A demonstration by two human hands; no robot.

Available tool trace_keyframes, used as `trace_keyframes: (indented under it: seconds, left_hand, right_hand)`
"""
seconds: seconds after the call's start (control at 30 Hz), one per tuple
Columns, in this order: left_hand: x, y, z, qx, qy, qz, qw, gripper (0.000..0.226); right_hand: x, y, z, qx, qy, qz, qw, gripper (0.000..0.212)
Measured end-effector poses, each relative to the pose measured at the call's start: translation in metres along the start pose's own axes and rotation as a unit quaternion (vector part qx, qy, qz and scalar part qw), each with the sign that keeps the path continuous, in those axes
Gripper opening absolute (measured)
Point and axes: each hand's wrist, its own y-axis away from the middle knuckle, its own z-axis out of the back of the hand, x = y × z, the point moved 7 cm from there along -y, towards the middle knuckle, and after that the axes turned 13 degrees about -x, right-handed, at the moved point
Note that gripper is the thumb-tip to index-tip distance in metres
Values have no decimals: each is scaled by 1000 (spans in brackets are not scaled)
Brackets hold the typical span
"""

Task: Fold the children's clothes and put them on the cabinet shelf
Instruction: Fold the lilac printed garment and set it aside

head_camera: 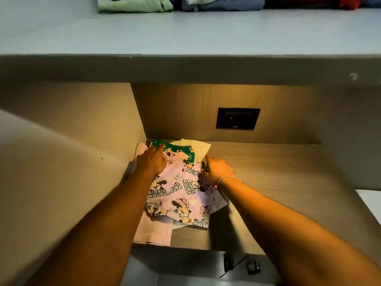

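Observation:
A folded lilac garment with a cartoon mouse print (179, 195) lies on top of a small stack at the left of the wooden cabinet shelf (268, 178). Under it show a plain pink piece (152, 232), a green printed piece (177, 148) and a cream piece (198, 148). My left hand (151, 162) lies flat on the far left part of the printed garment, fingers reaching onto the green one. My right hand (217, 170) has its fingers curled around the garment's right edge.
A dark wall socket (238, 118) sits in the shelf's back panel. Above, a pale surface (185, 34) carries folded green (135, 5), blue (222, 4) and red (350, 2) clothes at its far edge. The cabinet's left wall (82, 131) stands next to the stack. Small dark objects (252, 267) lie below the shelf.

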Motion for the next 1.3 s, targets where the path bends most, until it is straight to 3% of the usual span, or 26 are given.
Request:
trace_keyframes:
  seconds: [0.2,0.3,0.43,0.53,0.8,1.0,1.17,1.3]
  left_hand:
    - [9,-3,-12,-48,-10,13,999,44]
    - [10,-2,-7,-96,16,22,995,24]
    - [6,3,4,-146,2,7,989,14]
    - [-1,11,19,-214,-12,-28,976,23]
    - [-14,37,71,-366,105,-82,921,24]
    - [-36,34,86,-343,177,-71,920,38]
    - [-59,5,37,-162,87,-87,979,47]
    - [-77,0,-12,-13,-29,-92,995,37]
  right_hand:
    - [-8,0,-13,4,38,2,999,35]
    - [-11,-2,-14,-18,34,-1,999,30]
    - [-12,-2,-14,-40,12,1,999,24]
    - [-12,-1,-9,-66,1,14,998,21]
    - [-20,14,27,-98,-119,-11,988,18]
    - [-59,43,50,-72,-209,-77,972,18]
    - [-83,63,43,-32,-208,-122,970,18]
    - [-86,69,35,-19,-172,-118,978,19]
